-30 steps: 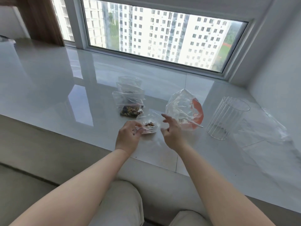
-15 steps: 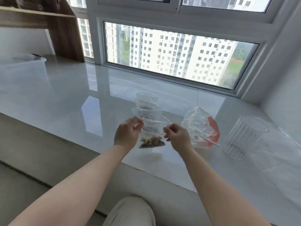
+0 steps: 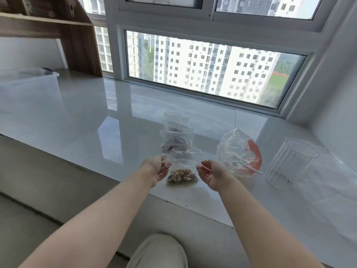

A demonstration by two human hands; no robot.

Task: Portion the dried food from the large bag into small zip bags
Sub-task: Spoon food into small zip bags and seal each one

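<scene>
Nearest the camera, a knee in pale trousers (image 3: pixel 157 250) at the bottom edge, and two bare forearms reaching forward over the grey ledge. Left hand (image 3: pixel 155 169) pinching the left top corner of a small zip bag (image 3: pixel 183 161); right hand (image 3: pixel 213 174) pinching the right top corner, palm turned up. Bag held up between them, just above the glossy white worktop (image 3: pixel 77 117), mouth stretched wide, a clump of mixed dried food (image 3: pixel 182 176) sagging in the bottom. Whether the seal is pressed closed: hard to tell through the clear plastic.

Just right of the right hand, the large bag (image 3: pixel 239 151), crumpled clear plastic with an orange-red patch, resting on the worktop with a thin white handle (image 3: pixel 249 167), probably a spoon, sticking out toward the right. Farther right, a ribbed clear glass cup (image 3: pixel 289 163) lying tilted, next to a flat sheet of clear plastic (image 3: pixel 338 182).

Behind the held bag, a row of filled zip bags (image 3: pixel 176 132) running away toward the window (image 3: pixel 212 70). Far left, a wooden shelf unit (image 3: pixel 77 35).
</scene>
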